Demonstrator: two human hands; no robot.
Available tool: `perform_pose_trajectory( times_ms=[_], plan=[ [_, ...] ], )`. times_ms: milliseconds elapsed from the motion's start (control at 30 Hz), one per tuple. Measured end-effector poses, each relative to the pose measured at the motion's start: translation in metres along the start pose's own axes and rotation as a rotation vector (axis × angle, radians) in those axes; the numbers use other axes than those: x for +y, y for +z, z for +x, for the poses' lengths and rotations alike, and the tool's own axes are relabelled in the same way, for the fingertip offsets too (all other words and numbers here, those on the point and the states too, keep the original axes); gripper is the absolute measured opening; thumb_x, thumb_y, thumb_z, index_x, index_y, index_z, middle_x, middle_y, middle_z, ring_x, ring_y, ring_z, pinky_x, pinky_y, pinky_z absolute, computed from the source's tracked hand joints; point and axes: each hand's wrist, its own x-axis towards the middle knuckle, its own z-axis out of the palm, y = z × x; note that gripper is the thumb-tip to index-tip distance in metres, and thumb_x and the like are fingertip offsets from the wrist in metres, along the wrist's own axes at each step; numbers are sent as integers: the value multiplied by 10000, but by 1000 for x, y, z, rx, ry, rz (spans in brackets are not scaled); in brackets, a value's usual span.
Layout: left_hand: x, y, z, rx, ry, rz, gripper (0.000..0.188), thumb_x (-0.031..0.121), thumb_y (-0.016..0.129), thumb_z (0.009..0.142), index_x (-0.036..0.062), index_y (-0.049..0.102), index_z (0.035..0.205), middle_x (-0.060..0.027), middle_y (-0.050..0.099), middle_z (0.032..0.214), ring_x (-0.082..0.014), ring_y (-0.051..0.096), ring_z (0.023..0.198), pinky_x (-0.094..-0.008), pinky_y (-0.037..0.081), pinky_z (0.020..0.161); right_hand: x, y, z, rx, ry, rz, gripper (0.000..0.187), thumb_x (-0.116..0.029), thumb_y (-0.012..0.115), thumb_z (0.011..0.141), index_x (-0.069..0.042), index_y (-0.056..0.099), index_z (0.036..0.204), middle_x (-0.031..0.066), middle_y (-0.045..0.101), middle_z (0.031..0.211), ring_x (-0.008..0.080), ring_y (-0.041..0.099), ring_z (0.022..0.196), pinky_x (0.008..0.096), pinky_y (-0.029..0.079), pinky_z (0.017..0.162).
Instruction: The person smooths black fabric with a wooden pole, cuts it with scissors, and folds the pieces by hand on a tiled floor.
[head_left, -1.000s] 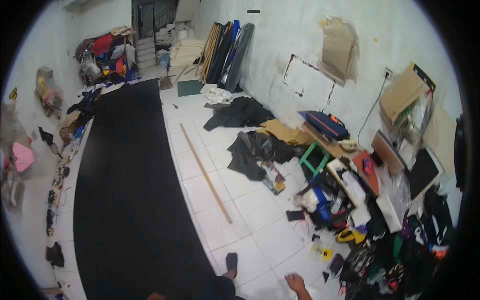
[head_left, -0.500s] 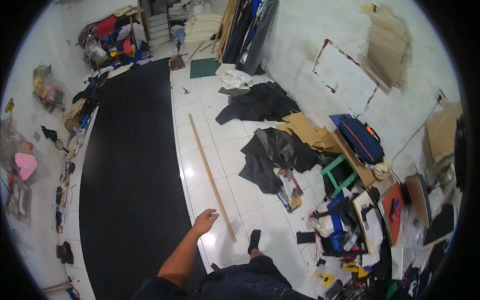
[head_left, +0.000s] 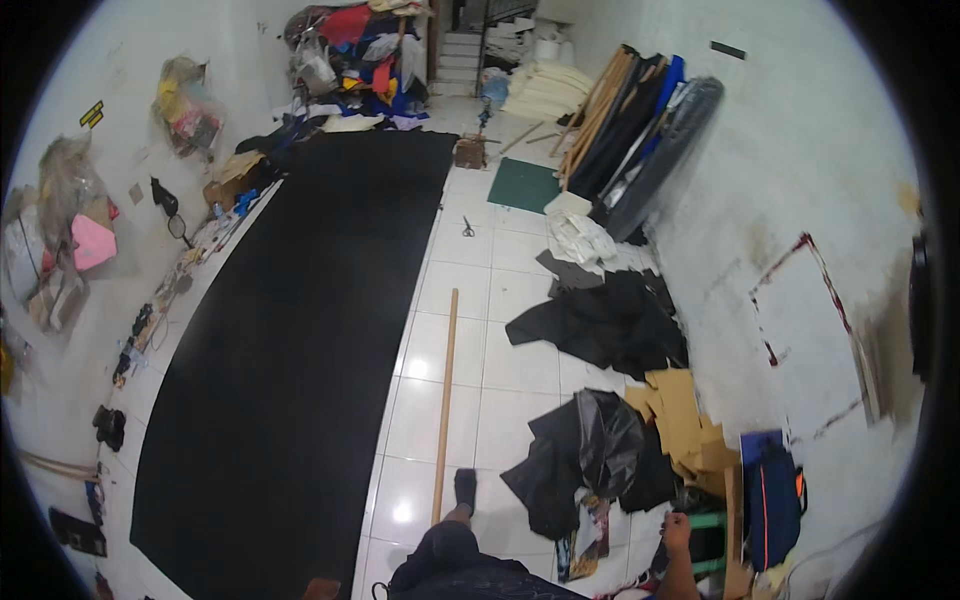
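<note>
My right hand [head_left: 676, 530] is at the lower right with its fingers curled into a loose fist; nothing sticks out of it. Below it in the picture is a green plastic stool [head_left: 710, 545]. Only a small brownish patch, probably my left hand [head_left: 322, 589], shows at the bottom edge over the cloth, its fingers not readable. A long black sheet of cloth [head_left: 290, 350] lies spread along the floor on the left. Beside it, a wooden stick [head_left: 446, 400] rests on the white tiles, close to my socked foot [head_left: 465, 488].
Scissors [head_left: 468, 228] and a green mat [head_left: 524, 186] lie farther off. Black scraps [head_left: 610, 320], dark sheeting [head_left: 605, 440] and brown cardboard [head_left: 685, 425] cover the floor at right, near a dark blue bag [head_left: 775, 505]. Fabric rolls [head_left: 660, 150] lean against the right wall.
My view has swung right and up, so the cloth and stick sit differently in it. The left hand has dropped to the bottom edge. My right hand has come into view.
</note>
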Motion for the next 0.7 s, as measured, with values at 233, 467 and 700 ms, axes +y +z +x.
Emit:
perform_pose_trajectory(
  times_ms=[233,467,700],
  plan=[
    [188,-37,376,-294,-473,-704,524,466,678,894,53,697,1217,-223,668,1236,-408,628,1150,-453,493,995,-15,32,183,-758,229,128,586,-636,559,943,-172,614,1297,183,730,1074,335,665,1086,590,500,930],
    [280,-252,627,291,-370,-813,515,425,676,917,27,668,1245,-227,701,1140,-345,676,1080,-401,519,936,-190,205,240,-606,470,-355,471,-529,609,932,-112,644,1147,162,722,969,304,674,933,522,518,816],
    [283,-186,721,120,-456,-362,438,416,587,953,2,729,980,-242,715,1025,-410,685,954,-459,535,824,-347,299,491,-533,360,-428,379,-422,658,921,-51,673,997,141,714,864,273,683,779,454,536,703]
  ],
)
